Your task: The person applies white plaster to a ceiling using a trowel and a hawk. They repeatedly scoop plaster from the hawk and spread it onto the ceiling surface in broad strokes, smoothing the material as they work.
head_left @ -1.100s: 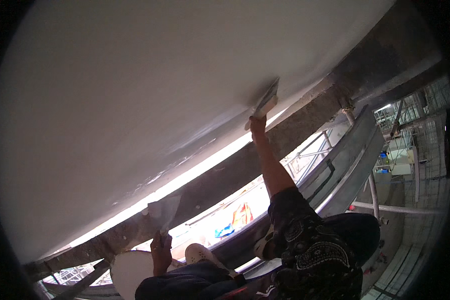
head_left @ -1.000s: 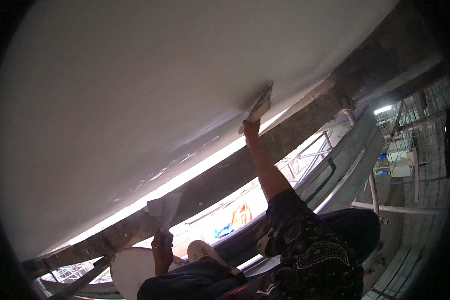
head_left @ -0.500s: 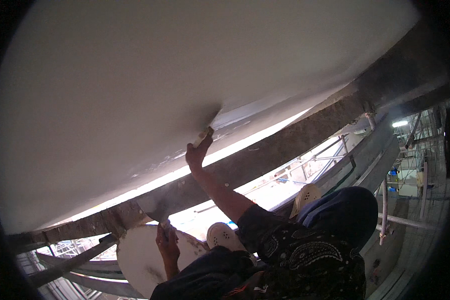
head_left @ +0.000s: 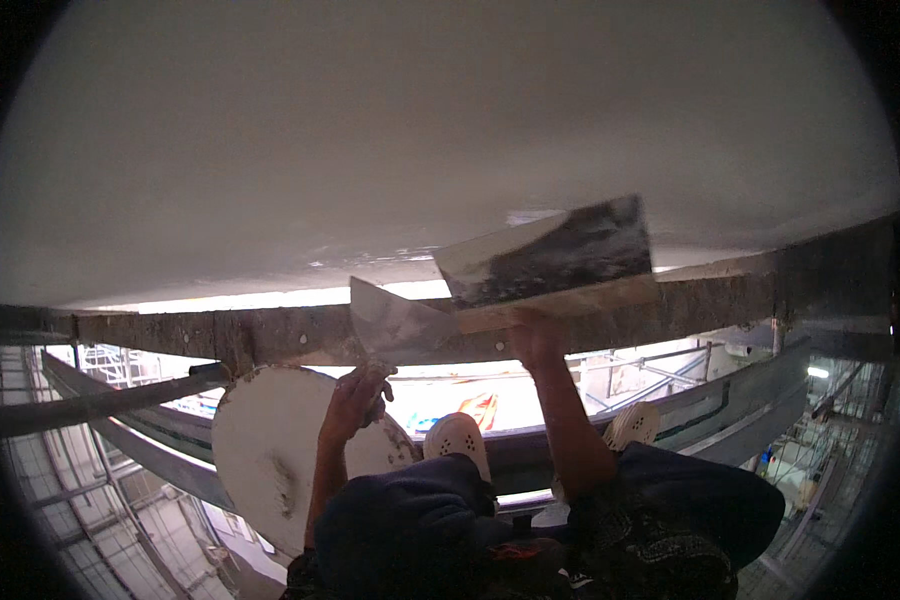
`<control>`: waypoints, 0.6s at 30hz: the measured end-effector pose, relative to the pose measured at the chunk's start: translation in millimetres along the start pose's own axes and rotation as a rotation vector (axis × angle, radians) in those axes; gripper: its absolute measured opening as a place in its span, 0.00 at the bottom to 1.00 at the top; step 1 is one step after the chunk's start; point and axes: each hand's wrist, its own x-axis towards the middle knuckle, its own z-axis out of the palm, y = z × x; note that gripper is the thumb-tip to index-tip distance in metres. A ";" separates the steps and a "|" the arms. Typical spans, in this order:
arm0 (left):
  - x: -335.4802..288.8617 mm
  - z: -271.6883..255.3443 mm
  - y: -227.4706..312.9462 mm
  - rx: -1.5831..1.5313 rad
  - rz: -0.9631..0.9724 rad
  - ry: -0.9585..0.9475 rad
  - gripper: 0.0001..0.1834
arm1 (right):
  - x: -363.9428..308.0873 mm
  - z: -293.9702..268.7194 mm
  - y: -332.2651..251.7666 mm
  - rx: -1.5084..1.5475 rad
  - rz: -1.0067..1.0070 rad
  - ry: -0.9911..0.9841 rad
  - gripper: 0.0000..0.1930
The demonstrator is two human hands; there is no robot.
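Note:
My right hand [head_left: 538, 342] is closed on the pale back edge of a wide plastering blade [head_left: 560, 255]. The blade is tilted, its dark metal face smeared with pale paste. My left hand [head_left: 355, 402] grips a putty knife [head_left: 395, 322], whose flared, paste-coated blade points up. The putty knife's corner lies right beside the wide blade's lower left end; whether they touch I cannot tell. Beyond both tools spreads a large smooth pale surface [head_left: 420, 130], with shiny streaks near its lower edge. The putty knife's handle is mostly hidden in my fingers.
A rough beam [head_left: 200, 335] crosses in front of me, with a bright gap behind it. By my left forearm stands a round white, stained thing [head_left: 270, 450]. My pale clogs [head_left: 456, 442] rest on curved planks [head_left: 700, 395]. Scaffold tubes [head_left: 100, 402] stand around and below.
My right hand has come away from the pale surface, down and rightward to the putty knife, turning the blade's face into view. My left hand has risen slightly. My view has swung level.

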 end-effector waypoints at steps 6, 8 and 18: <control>14.4 0.9 9.2 0.040 -0.002 -0.164 0.16 | -32.7 76.9 -71.8 0.022 0.276 -0.663 0.03; 27.2 9.7 19.7 0.050 0.047 -0.231 0.17 | -53.7 92.1 -49.8 -0.058 0.044 -0.209 0.07; 71.8 35.9 6.3 1.231 0.888 -0.044 0.16 | -20.4 -62.6 -57.8 -0.929 -0.183 0.140 0.16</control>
